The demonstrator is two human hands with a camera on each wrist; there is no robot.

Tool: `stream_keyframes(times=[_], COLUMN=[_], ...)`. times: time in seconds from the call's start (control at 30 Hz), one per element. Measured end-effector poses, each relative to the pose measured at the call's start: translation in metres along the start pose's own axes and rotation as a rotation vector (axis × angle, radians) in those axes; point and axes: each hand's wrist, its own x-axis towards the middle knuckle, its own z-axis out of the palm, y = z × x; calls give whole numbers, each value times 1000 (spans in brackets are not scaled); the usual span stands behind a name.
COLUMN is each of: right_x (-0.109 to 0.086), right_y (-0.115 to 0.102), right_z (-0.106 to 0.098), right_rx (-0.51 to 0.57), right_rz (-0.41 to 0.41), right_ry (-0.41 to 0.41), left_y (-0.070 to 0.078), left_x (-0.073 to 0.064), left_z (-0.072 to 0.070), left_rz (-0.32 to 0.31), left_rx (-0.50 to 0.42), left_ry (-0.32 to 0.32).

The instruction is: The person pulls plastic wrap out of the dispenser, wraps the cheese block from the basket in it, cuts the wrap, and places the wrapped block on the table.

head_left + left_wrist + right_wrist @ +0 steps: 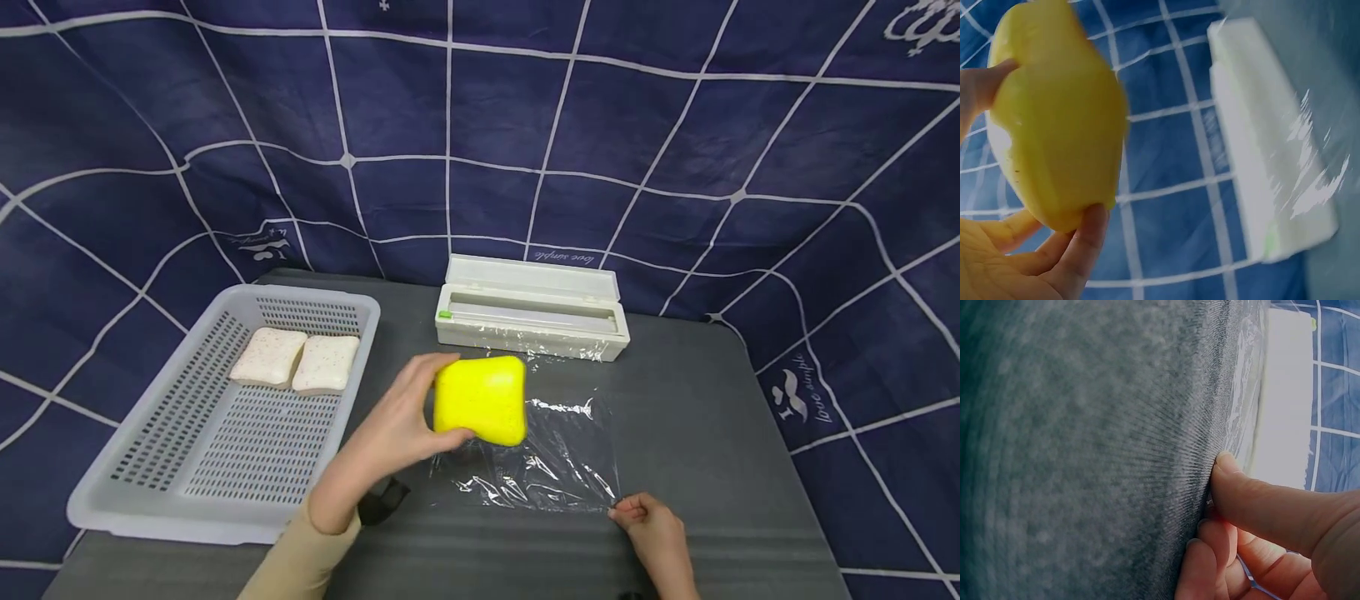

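Observation:
Above the grey table my left hand (pixel 401 421) grips a smooth yellow pillow-shaped block (pixel 482 400), thumb on one side and fingers on the other. In the left wrist view the yellow block (pixel 1063 119) shows a few dark specks, the fingertips (pixel 1088 225) at its lower end. Beneath it lies a sheet of clear cling film (pixel 555 454), drawn out from a white dispenser box (pixel 532 336) with its lid raised. My right hand (pixel 654 533) pinches the film's near right corner between thumb and fingers, low over the table; the right wrist view shows the thumb (pixel 1254 494) pressed there.
A white perforated basket (pixel 187 517) stands on the left, holding two pale speckled pillow-shaped pieces (pixel 270 357) side by side. The dispenser box has a small green slider (pixel 445 315) at its left end. A blue checked cloth (pixel 495 108) hangs behind the table (pixel 697 417).

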Motion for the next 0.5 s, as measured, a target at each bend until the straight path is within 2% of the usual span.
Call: stream_keyframes(times=[0.13, 0.23, 0.33, 0.5], right_x=[1, 1, 1, 1], right_y=[1, 2, 2, 2], right_z=[2, 3, 4, 5], right_rx=[-2, -3, 2, 4], right_rz=[3, 5, 14, 14], right_ry=[0, 6, 13, 28], left_y=[-8, -15, -19, -22], left_x=[17, 27, 34, 43], left_z=[38, 60, 76, 95], left_rz=[8, 8, 4, -7], left_rx=[-14, -20, -24, -10], left_ry=[-62, -104, -142, -186])
